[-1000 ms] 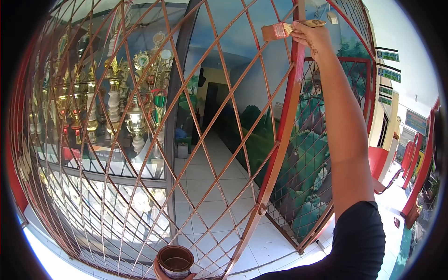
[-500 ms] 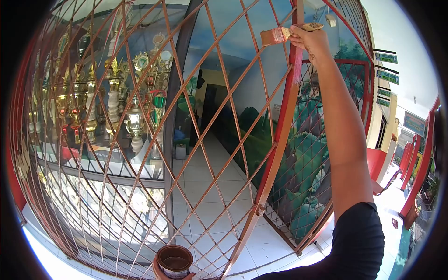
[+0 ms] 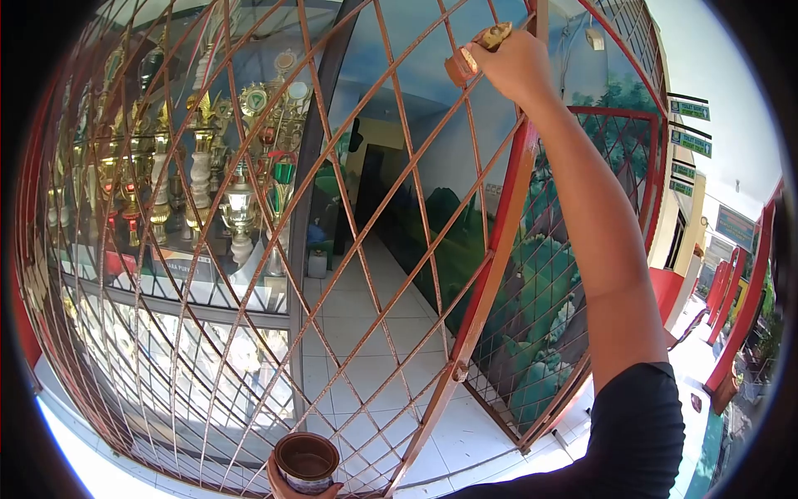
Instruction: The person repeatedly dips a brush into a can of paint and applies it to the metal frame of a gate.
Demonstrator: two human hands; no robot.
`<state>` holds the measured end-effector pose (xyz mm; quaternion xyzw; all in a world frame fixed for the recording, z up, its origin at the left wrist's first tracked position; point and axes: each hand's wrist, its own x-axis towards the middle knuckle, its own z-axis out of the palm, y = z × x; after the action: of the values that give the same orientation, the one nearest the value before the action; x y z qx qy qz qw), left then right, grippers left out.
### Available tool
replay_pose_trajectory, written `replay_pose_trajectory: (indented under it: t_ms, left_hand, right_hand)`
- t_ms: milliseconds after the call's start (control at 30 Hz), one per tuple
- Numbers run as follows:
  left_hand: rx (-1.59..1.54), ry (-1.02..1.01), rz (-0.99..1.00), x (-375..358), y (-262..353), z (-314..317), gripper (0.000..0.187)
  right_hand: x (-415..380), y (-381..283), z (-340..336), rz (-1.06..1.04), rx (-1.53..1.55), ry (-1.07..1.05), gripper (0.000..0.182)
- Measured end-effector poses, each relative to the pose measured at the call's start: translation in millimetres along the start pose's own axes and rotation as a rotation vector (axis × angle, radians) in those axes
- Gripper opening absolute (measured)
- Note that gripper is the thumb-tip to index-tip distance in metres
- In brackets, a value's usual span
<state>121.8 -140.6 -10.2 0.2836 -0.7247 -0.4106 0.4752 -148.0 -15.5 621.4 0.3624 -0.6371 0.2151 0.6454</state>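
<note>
My right hand [image 3: 515,66] is raised at the top, its fingers wrapped round the handle of a paintbrush [image 3: 462,66]. The brush's bristles point left and down, against or just in front of a diagonal bar of the rusty lattice gate [image 3: 405,175]; contact is hard to tell. My left hand [image 3: 285,482] holds a round paint cup [image 3: 307,462] at the bottom, with reddish-brown paint inside. The gate's upright edge post [image 3: 497,258] is partly red and partly brown.
Trophies [image 3: 199,166] stand behind glass beyond the gate on the left. A tiled floor [image 3: 362,341] leads to a dark doorway. At the right are a painted mural wall [image 3: 540,316], a red-framed mesh panel [image 3: 657,166] and small green signs [image 3: 690,108].
My right hand has moved left with the brush, from the upright post towards the lattice bars. The brush now tilts more. My left hand and the cup have shifted only slightly.
</note>
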Motion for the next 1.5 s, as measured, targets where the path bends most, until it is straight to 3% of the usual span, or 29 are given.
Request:
replay_pose_trajectory:
  t_ms: [167,367,467,567,667,767,867,967,1133,1300,1400,1500]
  left_hand:
    - [0.033,0.014,-0.038,-2.0,0.1,-1.5,0.127]
    - [-0.059,0.041,-0.001,1.2,-9.3,-0.1,0.126]
    - [-0.017,0.038,0.002,4.1,-4.4,-6.6,0.125]
    - [-0.017,0.031,-0.047,2.4,-5.8,-6.8,0.126]
    - [-0.003,0.040,-0.017,5.9,-11.1,-3.8,0.126]
    - [0.007,0.049,-0.023,5.6,-12.4,-1.8,0.125]
    - [0.021,0.048,-0.059,4.3,-7.3,-6.4,0.125]
    - [-0.019,0.036,-0.086,5.0,-5.9,-6.6,0.126]
    - [0.002,0.062,-0.049,5.6,-15.3,-3.6,0.125]
    - [0.006,0.080,-0.061,2.3,-7.8,-7.1,0.124]
    - [0.013,0.072,-0.061,3.1,-7.3,-6.8,0.125]
    - [0.024,0.080,-0.042,1.4,-10.5,-6.0,0.126]
  right_hand:
    - [21.8,24.4,-8.6,-0.060,-0.084,0.188,0.047]
    - [12.3,13.4,6.0,-0.126,0.086,0.191,0.041]
    - [29.6,50.2,13.7,0.088,0.309,0.016,0.040]
    - [42.8,76.5,11.0,0.163,0.613,0.160,0.035]
    - [39.8,43.7,6.9,0.136,0.831,0.153,0.030]
    - [59.8,48.0,22.8,0.144,0.362,0.049,0.031]
    - [65.6,58.4,10.4,0.283,0.742,0.120,0.031]
    - [65.5,46.1,2.6,0.217,0.783,0.160,0.030]
    - [74.2,30.1,25.6,0.160,0.479,0.029,0.029]
    - [80.0,56.7,19.0,0.314,0.859,0.160,0.030]
    - [68.7,31.4,11.7,0.100,0.106,0.188,0.029]
    - [62.1,-1.7,19.7,-0.057,-0.213,0.130,0.028]
